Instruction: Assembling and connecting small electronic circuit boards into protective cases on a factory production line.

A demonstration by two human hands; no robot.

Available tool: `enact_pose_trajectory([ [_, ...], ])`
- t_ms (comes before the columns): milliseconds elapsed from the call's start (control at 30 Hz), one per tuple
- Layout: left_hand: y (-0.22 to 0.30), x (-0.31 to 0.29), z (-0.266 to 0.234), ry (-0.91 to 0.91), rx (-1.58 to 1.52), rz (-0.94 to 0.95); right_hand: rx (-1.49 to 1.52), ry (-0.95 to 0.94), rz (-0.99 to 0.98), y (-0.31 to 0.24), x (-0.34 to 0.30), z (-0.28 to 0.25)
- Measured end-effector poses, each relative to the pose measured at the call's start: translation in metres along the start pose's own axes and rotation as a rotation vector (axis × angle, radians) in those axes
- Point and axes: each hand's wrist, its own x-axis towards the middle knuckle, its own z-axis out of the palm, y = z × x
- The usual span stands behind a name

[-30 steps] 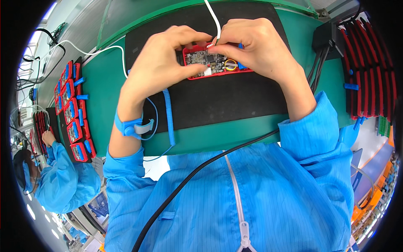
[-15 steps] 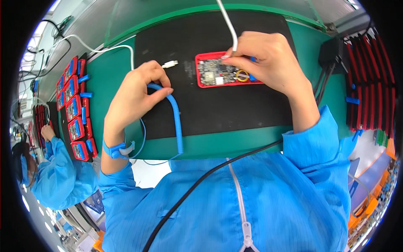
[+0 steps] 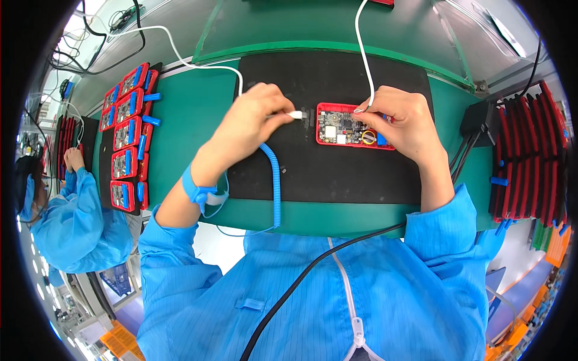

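A circuit board [image 3: 341, 128] lies in a red tray [image 3: 328, 144] on the black mat. Over its upper edge, my right hand [image 3: 404, 123] is closed, pinching the lower end of a white cable [image 3: 365, 54]. Whether that end is seated in the board is hidden by the fingers. To the left of the tray, my left hand [image 3: 256, 123] is closed on a white cable plug [image 3: 295, 114], with its tip pointing toward the tray. A blue coiled cord [image 3: 276, 180] hangs below the left hand, and a blue wrist strap [image 3: 201, 191] circles that wrist.
Several red trays with boards and blue clips [image 3: 125, 133] stand at the left. Stacked red and black trays [image 3: 530, 156] are at the right, beside a black box [image 3: 478, 123]. A black cable [image 3: 319, 259] crosses my front. Another person [image 3: 72, 210] in blue works at far left.
My left hand has moved away from the blue coiled cord and taken hold of the white plug that lay on the mat. My right hand stays at the board with its cable. The view has shifted.
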Motion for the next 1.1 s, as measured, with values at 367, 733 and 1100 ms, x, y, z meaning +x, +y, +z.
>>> enact_pose_trajectory([
  [367,0.003,0.003,0.018,0.016,-0.048,-0.008,0.018,-0.008,0.03,-0.001,0.0,0.0],
  [733,0.0,0.003,0.021,0.033,-0.116,0.049,0.033,-0.004,0.033,0.0,0.0,0.0],
  [1100,0.002,0.005,0.02,-0.079,-0.134,-0.042,0.049,0.0,0.004,0.003,0.0,-0.001],
])
